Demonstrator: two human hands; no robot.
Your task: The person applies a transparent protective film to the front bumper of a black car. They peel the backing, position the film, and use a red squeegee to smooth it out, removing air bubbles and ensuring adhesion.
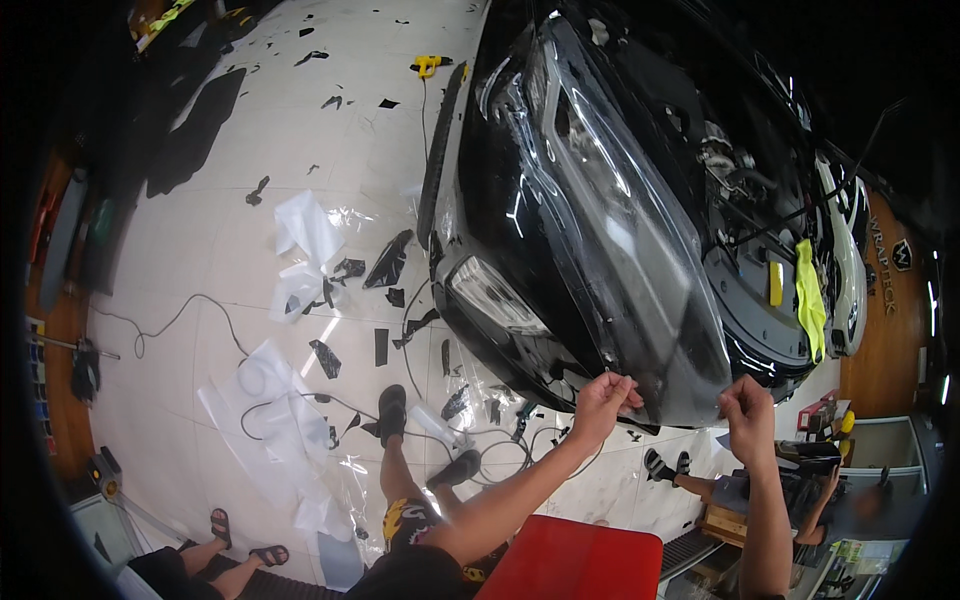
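Observation:
A long sheet of clear film (655, 270) stretches along the front fender of a black car (505, 215). My left hand (607, 400) pinches the film's near edge between thumb and fingers, close to the car's front corner. At the other near corner of the same sheet, my right hand (747, 412) is closed on the edge. Between the two hands the near end hangs slightly slack. The car's headlight (495, 295) lies to the left of the film.
The engine bay (740, 180) is exposed, with a neon-yellow cloth (809, 300) at its front. A yellow heat gun (428, 66), dark film scraps, white backing sheets (265, 420) and cables lie on the floor. A red panel (575, 560) is close below. Other people sit at both sides.

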